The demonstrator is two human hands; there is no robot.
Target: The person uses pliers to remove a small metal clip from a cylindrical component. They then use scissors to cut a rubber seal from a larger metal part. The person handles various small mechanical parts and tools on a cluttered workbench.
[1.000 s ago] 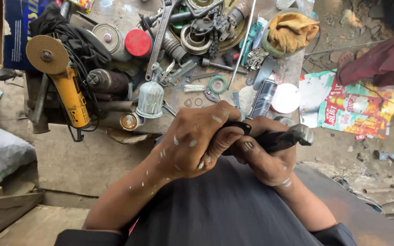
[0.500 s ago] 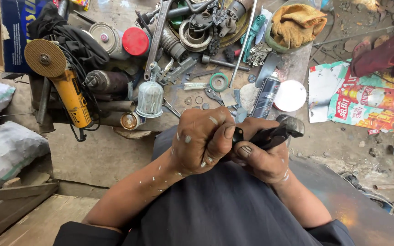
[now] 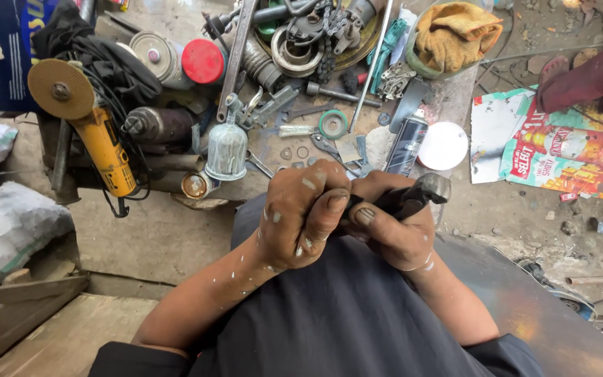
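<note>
Both hands clasp a dark tool (image 3: pixel 413 199) over the lap. The left hand (image 3: pixel 301 216) is clenched around its near end; the right hand (image 3: pixel 396 234) grips beneath, the tool's rounded head jutting right, near a spray can (image 3: pixel 406 146) and white lid (image 3: pixel 442 146).

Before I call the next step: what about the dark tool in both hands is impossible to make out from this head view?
- Dark tool: its handle and near end are hidden inside the left hand and right hand; only the rounded far end shows.
- What it works on: covered by both fists and the dark lap.
- Spray can base: hidden behind the right hand's knuckles.
- Angle grinder cord: lost in the black bundle.
</note>
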